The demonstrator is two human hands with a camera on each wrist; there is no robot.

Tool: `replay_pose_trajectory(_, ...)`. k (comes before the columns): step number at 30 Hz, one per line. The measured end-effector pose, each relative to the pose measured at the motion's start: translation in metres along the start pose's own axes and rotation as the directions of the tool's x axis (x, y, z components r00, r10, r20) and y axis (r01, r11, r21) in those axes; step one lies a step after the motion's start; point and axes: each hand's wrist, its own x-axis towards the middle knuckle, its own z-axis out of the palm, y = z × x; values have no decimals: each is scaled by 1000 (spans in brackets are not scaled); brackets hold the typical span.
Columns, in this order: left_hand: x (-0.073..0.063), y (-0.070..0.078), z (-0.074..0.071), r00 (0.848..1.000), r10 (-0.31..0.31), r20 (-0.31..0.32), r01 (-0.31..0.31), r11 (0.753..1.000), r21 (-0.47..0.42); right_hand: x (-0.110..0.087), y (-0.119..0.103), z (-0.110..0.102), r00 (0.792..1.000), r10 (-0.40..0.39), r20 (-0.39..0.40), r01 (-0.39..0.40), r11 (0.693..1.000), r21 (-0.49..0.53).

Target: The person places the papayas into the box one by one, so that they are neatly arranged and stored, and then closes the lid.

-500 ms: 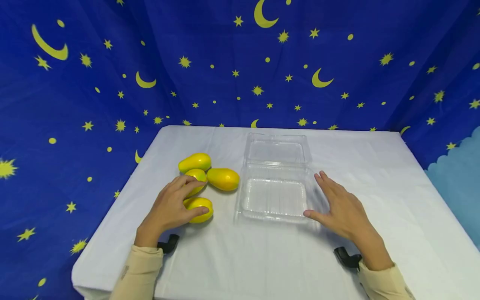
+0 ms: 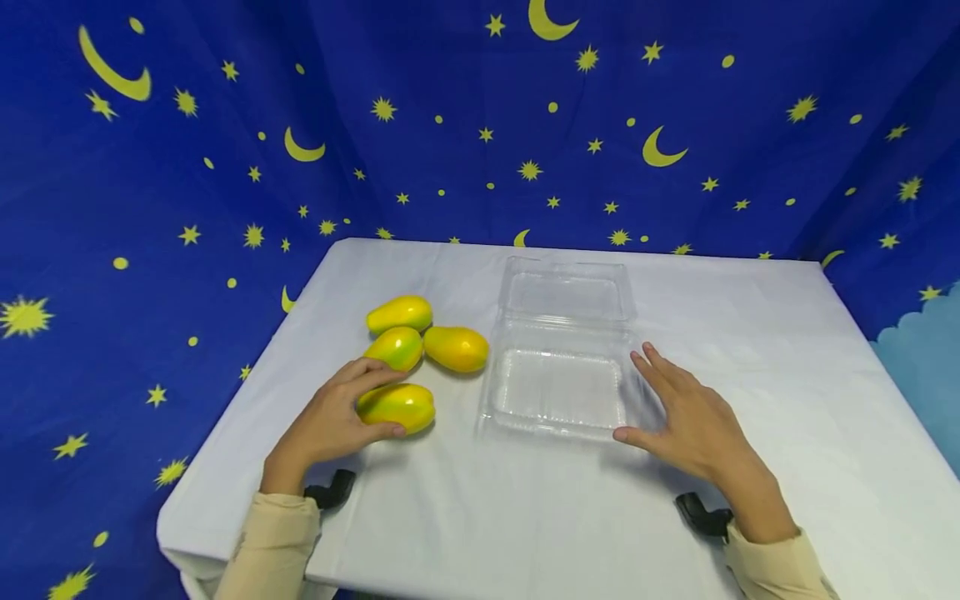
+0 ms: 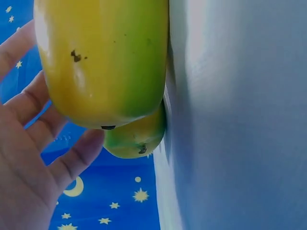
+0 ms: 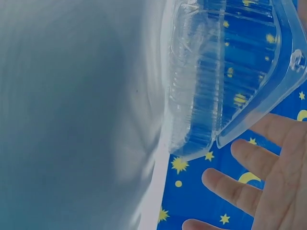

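Near the table's left side my left hand [image 2: 333, 421] is spread around the nearest yellow-green papaya [image 2: 401, 408], thumb in front and fingers behind. The left wrist view shows that papaya [image 3: 103, 62] close up, the fingers extended alongside it; firm contact cannot be made out. A second papaya [image 2: 397, 347] lies just beyond those fingertips, with two others, the back papaya [image 2: 400, 315] and the right papaya [image 2: 456, 349], beside it. My right hand [image 2: 693, 425] has its fingers spread at the right edge of a clear plastic clamshell box [image 2: 558, 387], whose lid [image 2: 567, 296] lies folded back.
A white cloth covers the table [image 2: 525, 517]. A blue curtain [image 2: 450, 158] with yellow moons and stars hangs behind and to the left. Black wrist mounts [image 2: 330, 490] sit under both wrists.
The left hand has drawn back from the second papaya and settled around the nearest one, uncovering more of both. The right hand stays by the box. The head view has shifted slightly.
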Motion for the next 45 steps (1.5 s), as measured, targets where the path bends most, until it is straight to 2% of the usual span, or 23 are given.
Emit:
replay_pose_trajectory(5, 3, -4, 1, 997, -43, 62, 47, 997, -67, 3, 0, -1, 1000, -7, 1, 7, 1000, -6)
replay_pose_trajectory(8, 5, -10, 3, 996, -34, 85, 46, 989, -143, 2, -1, -2, 1000, 6, 17, -6, 1000, -7)
replay_pose_trajectory(11, 6, -18, 5, 996, -22, 87, 41, 975, -217, 0, 0, -3, 999, 22, 30, -22, 1000, -4)
replay_pose_trajectory(15, 5, -24, 7, 996, -25, 82, 46, 963, -264, -1, 0, -2, 999, 22, 32, -21, 1000, -4)
replay_pose_trajectory(18, 3, -25, 8, 995, -43, 89, 66, 960, -270, -1, 0, -1, 999, 15, 31, -15, 1000, -3)
replay_pose_trajectory(22, 3, -22, 8, 991, -67, 117, 92, 969, -230, -2, 0, -1, 999, 11, 30, -11, 1000, -6)
replay_pose_trajectory(26, 3, -18, 7, 988, -72, 133, 97, 978, -187, -2, 0, -1, 1000, 11, 24, -11, 1000, -5)
replay_pose_trajectory(30, 1, -16, 7, 990, -68, 120, 89, 981, -175, -2, -1, -1, 1000, 8, 28, -8, 1000, 0)
replay_pose_trajectory(36, 2, -12, 6, 997, -26, 77, 41, 980, -195, -2, -1, 0, 999, 25, 36, -24, 1000, -9)
replay_pose_trajectory(41, 6, -4, 3, 999, -1, 41, 8, 985, -174, -1, -3, 1, 999, 25, 48, -25, 1000, 0)
replay_pose_trajectory(45, 15, 6, 3, 998, 50, 41, -43, 989, -143, -3, -2, -1, 999, 30, 32, -30, 999, -11)
